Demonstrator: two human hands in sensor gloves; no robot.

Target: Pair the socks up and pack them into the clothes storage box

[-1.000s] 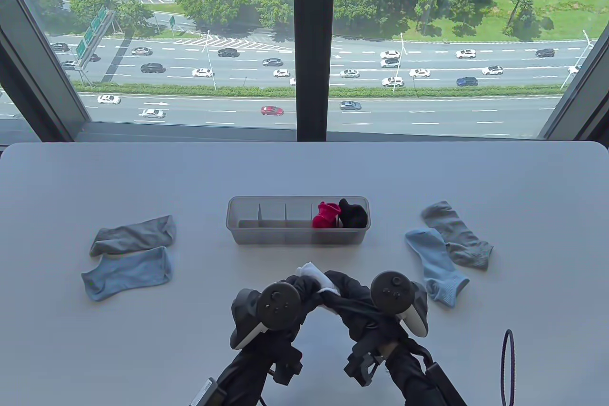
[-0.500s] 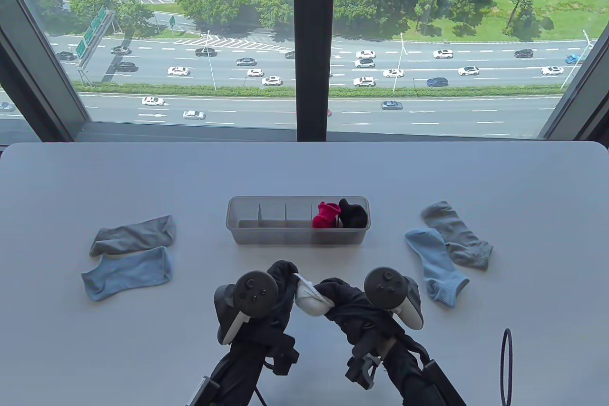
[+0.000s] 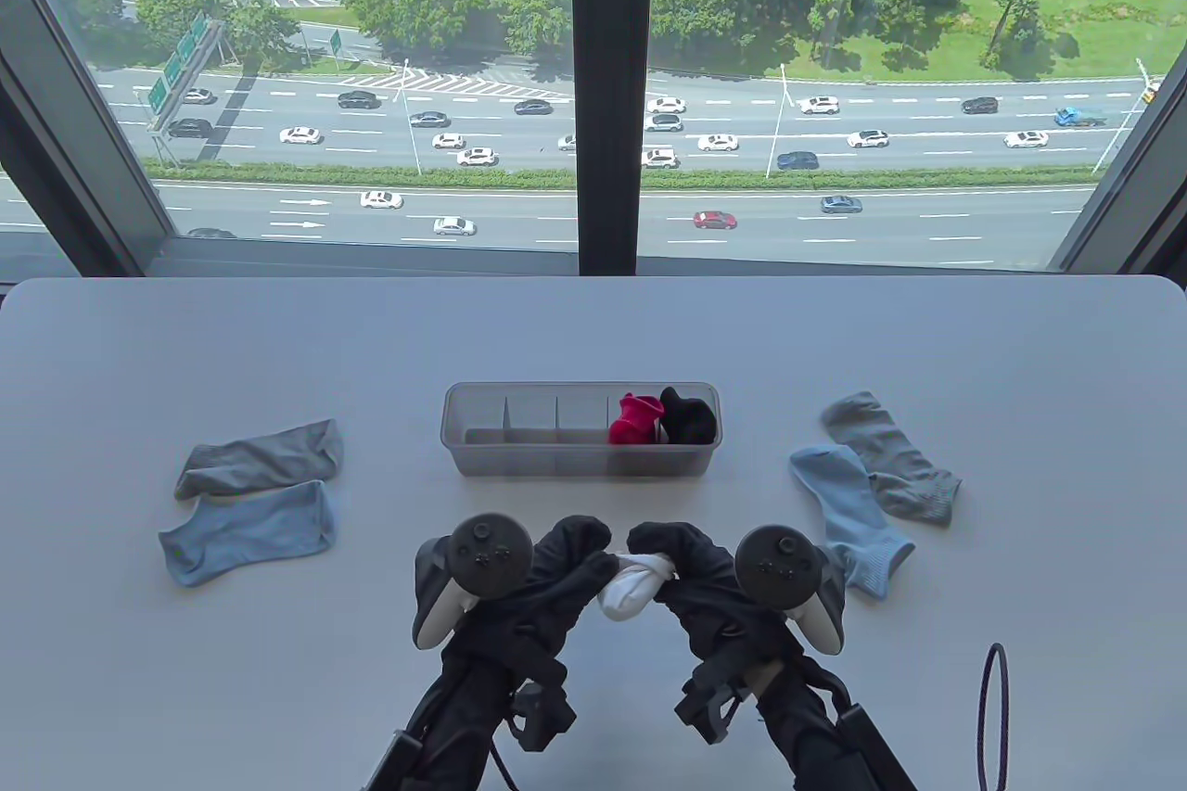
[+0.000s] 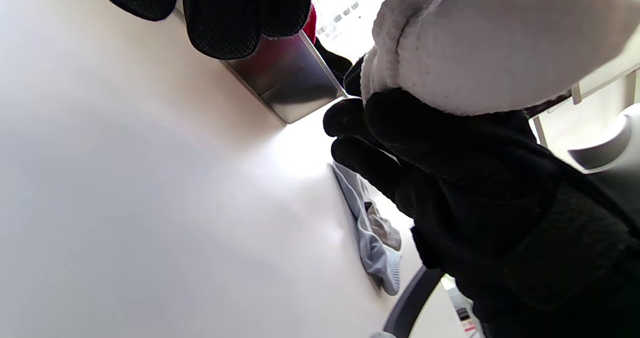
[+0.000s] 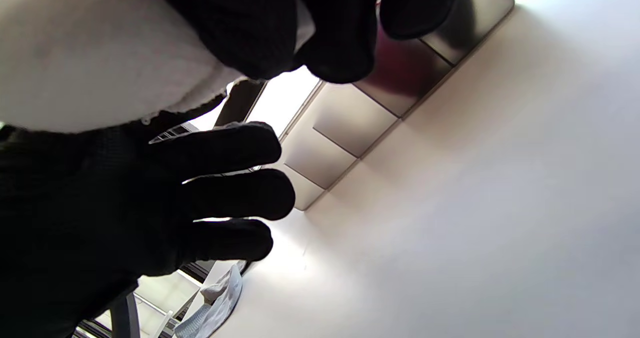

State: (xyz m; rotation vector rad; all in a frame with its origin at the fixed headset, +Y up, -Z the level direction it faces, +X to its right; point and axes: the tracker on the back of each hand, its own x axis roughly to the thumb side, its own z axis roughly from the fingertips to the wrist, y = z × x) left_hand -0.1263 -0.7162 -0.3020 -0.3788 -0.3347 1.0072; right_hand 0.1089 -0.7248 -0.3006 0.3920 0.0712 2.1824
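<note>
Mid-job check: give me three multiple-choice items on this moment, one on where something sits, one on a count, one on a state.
1. Where do the red and black sock bundles sit in the storage box?
A. left end
B. middle
C. right end

2. How many socks lie flat on the table?
A. two
B. four
C. six

3. What is the state of the white sock bundle?
A. held between both hands
B. resting in the box
C. lying loose by the grey socks

Answers:
1 C: the red bundle and black bundle fill the right compartments.
2 B: one grey and one light blue sock on each side.
3 A: the left hand and right hand both grip it.
</note>
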